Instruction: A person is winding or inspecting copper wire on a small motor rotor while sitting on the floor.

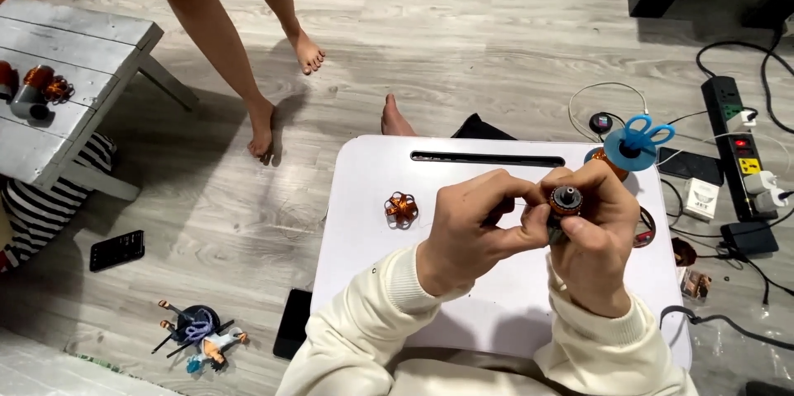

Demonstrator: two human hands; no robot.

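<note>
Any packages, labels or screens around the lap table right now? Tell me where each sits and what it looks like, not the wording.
Small box: floor right of the white lap table, white, upright, dark print.
Phone: just behind that box, flat, dark screen.
Phone: floor far left, black, screen off.
Phone: floor at the table's near-left corner, black.
Small packet: floor right, brownish, too small to tell more.

Small white box beside strip; dark phone on floor.

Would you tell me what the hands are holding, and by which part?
Right hand grips a small copper-wound motor rotor around its body; left hand pinches beside it.
</note>
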